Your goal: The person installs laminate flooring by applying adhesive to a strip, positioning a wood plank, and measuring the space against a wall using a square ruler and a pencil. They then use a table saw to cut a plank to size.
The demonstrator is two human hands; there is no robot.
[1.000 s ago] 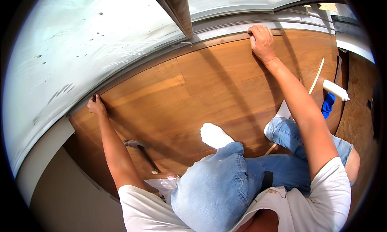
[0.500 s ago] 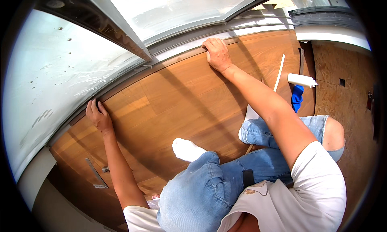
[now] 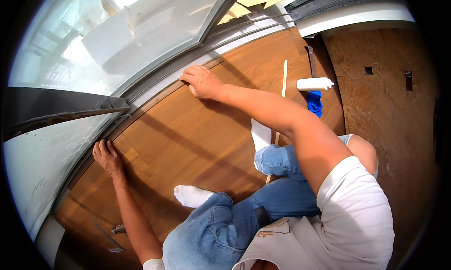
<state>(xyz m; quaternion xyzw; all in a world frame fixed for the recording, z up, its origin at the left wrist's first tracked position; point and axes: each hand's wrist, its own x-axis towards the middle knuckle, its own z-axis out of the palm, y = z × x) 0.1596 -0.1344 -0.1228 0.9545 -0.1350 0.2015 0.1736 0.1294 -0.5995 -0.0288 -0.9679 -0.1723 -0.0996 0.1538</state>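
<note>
A long, narrow wooden strip [image 3: 157, 99] lies along the far edge of the wood plank floor [image 3: 178, 129], beside the metal sliding-door track [image 3: 162, 80]. My right hand [image 3: 203, 82] is closed over it near its right end, fingers bent across the outer edge. Farther left, my left hand [image 3: 109, 158] grips the same strip with curled fingers, its thumb on the floor side. The fingertips of both hands are partly hidden at the strip's edge.
A dark door-frame post [image 3: 70, 105] and glass panels stand beyond the track. To the right lie a white bottle [image 3: 314, 84], a blue cloth [image 3: 314, 104] and a thin pale stick [image 3: 284, 80]. A hammer [image 3: 118, 229] and a metal ruler-like bar [image 3: 108, 236] lie near my left forearm.
The view has turned, so the floor and door frame appear shifted left. My left hand has slid rightward along the strip, toward the post. My right hand stays near the strip's end.
</note>
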